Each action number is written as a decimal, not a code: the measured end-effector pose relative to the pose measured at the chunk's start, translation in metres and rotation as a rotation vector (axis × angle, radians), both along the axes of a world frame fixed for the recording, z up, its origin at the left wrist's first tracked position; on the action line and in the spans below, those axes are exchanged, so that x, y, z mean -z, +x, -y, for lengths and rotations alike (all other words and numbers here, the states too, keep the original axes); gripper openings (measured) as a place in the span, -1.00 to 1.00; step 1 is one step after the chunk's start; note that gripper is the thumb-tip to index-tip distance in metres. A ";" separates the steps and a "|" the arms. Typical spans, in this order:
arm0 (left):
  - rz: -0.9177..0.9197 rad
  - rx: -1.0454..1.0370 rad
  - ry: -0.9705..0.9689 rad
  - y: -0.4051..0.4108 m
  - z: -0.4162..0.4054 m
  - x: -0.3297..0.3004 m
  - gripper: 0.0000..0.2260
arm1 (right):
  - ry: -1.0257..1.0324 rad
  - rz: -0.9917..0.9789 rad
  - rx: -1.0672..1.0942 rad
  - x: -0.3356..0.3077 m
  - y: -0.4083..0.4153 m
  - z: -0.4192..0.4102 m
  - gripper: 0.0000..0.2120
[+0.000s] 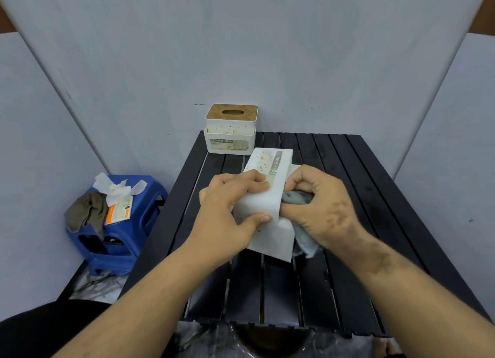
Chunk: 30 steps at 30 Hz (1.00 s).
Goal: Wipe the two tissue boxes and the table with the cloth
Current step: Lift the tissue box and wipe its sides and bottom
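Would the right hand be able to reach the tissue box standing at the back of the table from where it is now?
Probably yes. Bare table lies between the right hand and the back tissue box, but that hand grips the cloth against the held box.

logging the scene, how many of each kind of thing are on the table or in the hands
tissue boxes: 2 (one held, one at the back)
cloth: 1
total: 3
The left hand grips the held box; the right hand grips the cloth against it.
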<state>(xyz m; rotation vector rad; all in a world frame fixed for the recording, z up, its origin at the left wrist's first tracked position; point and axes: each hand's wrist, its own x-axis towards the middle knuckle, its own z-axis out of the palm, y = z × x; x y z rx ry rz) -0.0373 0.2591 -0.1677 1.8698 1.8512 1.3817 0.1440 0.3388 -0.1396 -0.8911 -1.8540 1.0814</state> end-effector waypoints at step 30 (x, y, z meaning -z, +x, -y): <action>0.014 0.014 -0.039 0.014 0.003 -0.002 -0.47 | 0.053 0.125 0.089 -0.007 0.018 -0.080 -0.64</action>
